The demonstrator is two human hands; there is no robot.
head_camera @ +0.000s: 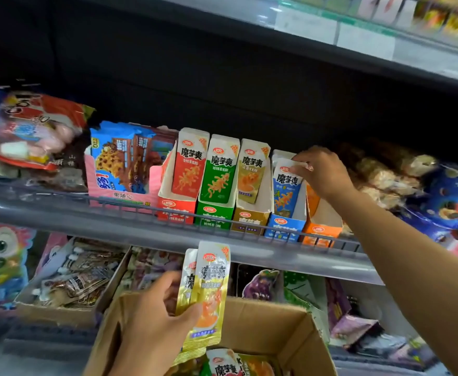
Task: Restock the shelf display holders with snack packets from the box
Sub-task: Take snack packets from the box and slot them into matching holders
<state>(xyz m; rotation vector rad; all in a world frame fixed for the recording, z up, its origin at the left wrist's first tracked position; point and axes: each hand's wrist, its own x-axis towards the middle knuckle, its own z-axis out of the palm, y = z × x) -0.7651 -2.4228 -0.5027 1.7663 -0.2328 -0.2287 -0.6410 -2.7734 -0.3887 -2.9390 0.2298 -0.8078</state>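
Snack packets occupy both hands. The right hand (pixel 320 170) reaches up to the shelf and pinches the top edge of a blue packet (pixel 286 187), which stands upright inside the blue holder (pixel 284 227). The left hand (pixel 152 316) is low in the view, above the cardboard box (pixel 265 321), with its fingers curled around the lower part of two yellow packets (pixel 208 291) held upright; their tops overlap the front rail of the shelf (pixel 114 223).

Five display holders stand side by side behind the wire rail. The red holder (pixel 177 210), green holder (pixel 215 215) and yellow holder (pixel 249 219) each show a matching packet standing tall in front. The orange holder (pixel 321 230), just right of the blue one and below the right wrist, shows bare inner walls. Each holder touches its neighbour.

More packets (pixel 230 365) lie inside the box at the bottom edge of the view. A pink carton of cookie packs (pixel 124 169) sits just left of the red holder, and bagged snacks (pixel 379 172) crowd the shelf to the right of the orange one. Dark open space runs above the holders up to the underside of the next shelf.
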